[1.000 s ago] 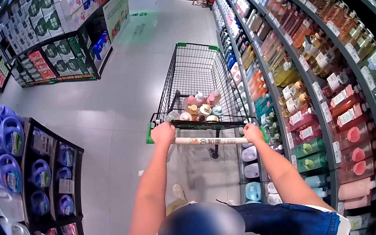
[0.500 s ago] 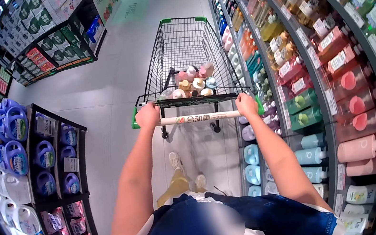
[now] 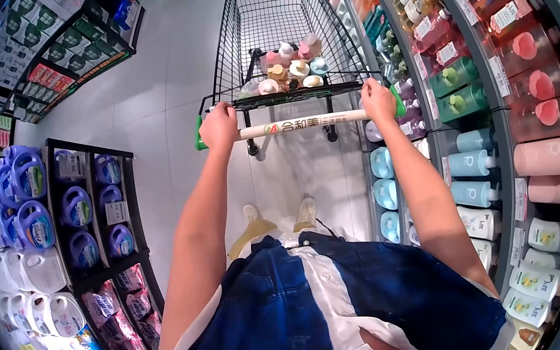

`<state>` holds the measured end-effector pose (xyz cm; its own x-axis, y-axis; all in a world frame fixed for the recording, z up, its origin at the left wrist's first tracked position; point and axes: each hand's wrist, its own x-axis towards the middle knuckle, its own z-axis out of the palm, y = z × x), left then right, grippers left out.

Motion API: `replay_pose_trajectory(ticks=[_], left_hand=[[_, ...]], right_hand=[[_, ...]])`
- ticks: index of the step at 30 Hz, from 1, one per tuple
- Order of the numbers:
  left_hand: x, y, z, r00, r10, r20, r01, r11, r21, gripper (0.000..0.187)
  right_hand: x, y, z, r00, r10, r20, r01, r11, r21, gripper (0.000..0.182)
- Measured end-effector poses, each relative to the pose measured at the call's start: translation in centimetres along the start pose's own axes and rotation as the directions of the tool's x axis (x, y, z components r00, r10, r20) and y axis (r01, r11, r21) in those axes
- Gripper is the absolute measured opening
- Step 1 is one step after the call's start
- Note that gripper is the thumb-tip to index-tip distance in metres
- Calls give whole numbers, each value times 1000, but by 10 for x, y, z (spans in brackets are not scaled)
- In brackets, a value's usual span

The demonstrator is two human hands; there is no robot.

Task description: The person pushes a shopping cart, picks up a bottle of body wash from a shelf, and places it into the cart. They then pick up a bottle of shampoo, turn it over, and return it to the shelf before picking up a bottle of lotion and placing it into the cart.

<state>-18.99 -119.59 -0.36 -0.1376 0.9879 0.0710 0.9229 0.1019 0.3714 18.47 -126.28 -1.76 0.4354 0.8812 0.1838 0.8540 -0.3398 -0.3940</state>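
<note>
A wire shopping cart (image 3: 272, 18) with green corners stands in front of me. Its pale handle bar (image 3: 308, 124) carries printed lettering. My left hand (image 3: 219, 125) is wrapped round the bar's left end, and my right hand (image 3: 378, 99) grips the right end near the green cap. At the near end of the basket sits a heap of pump bottles (image 3: 299, 68) in pink, white, yellow and light blue.
Shelves of bottles (image 3: 473, 162) run close along the right side. A black rack (image 3: 133, 203) with purple detergent jugs (image 3: 35, 224) stands at the left, and stacked boxes (image 3: 71, 39) are farther up. Grey floor tiles (image 3: 160, 84) lie between.
The cart and both hands sit higher in the view, still joined. The left rack and right shelves have shifted in the picture, and my feet are now nearly side by side.
</note>
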Motion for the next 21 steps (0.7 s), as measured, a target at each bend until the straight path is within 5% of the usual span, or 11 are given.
replay_pose_trajectory(ticks=[6,10,14,21], left_hand=[[8,-3,-3,995,68,75,-68,998,-1,22],[15,-7,-12,985,125,116,-126,992,-4,22],[29,-20,-18,965,216,149,-210,976,-56,23],[73,-57,-16,927,324,190,-315,946,-77,24]], right_hand=[[-4,-4,0,995,37,-95,-40,999,-25,15],[-6,-14,1,985,-18,-174,-25,970,-241,18],[-13,-28,8,980,110,-168,-157,940,-302,18],[-32,-72,28,940,173,-295,-240,948,-210,17]])
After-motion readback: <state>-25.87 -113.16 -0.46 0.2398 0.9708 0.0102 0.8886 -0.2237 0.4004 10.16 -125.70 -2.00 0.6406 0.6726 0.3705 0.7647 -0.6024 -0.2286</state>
